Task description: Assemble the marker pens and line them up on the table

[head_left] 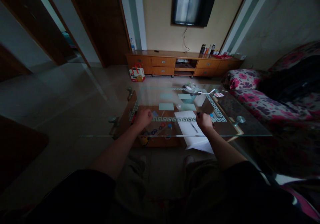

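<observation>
My left hand is closed in a fist at the left side of the glass coffee table, with nothing visible in it. A red and dark item lies beside its wrist, too dim to name. My right hand, also a fist, is over the right edge of a white sheet of paper. Dark bits show just behind its knuckles; I see nothing clearly held. On the paper rests a pen, between the hands but apart from both.
A blue-capped bottle and several small ring-like items appear near the table's front. Toward the back are a plastic bag and a red-and-white card. A floral sofa borders the right; a TV cabinet stands beyond.
</observation>
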A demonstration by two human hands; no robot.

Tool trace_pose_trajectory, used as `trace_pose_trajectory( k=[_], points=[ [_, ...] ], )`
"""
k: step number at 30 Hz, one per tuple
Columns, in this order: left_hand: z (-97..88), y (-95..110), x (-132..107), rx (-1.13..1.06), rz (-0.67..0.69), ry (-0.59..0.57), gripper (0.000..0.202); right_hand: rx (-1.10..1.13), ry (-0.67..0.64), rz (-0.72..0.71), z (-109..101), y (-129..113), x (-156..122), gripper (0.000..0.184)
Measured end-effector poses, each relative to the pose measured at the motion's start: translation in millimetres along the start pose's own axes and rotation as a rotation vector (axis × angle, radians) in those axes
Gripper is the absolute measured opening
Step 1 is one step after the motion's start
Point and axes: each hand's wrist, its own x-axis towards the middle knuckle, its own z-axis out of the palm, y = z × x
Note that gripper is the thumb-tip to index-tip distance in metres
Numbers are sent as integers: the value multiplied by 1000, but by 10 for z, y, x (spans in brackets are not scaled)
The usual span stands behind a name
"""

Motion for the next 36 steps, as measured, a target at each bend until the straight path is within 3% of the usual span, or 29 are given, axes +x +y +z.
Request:
trace_pose_trajectory(
  k=[3,7,14,26,32,36],
  points=[
    [-83,-321,-2,123,-180,30,15,2,27,-59,-24,-70,-24,29],
    [-142,-620,-91,226,-299,-8,22,25,41,-111,-30,-161,-63,28],
    [-97,-794,-138,237,-321,-82,17,38,-11,-130,-5,-215,-82,26],
    [-89,-744,-64,209,-340,-102,18,71,-17,-184,16,-280,-108,26],
    [-52,-444,8,99,-197,-36,23,156,-20,-262,20,-396,-157,26],
    [4,-160,19,-68,20,-15,21,246,-9,-326,7,-550,-207,28]
  ],
)
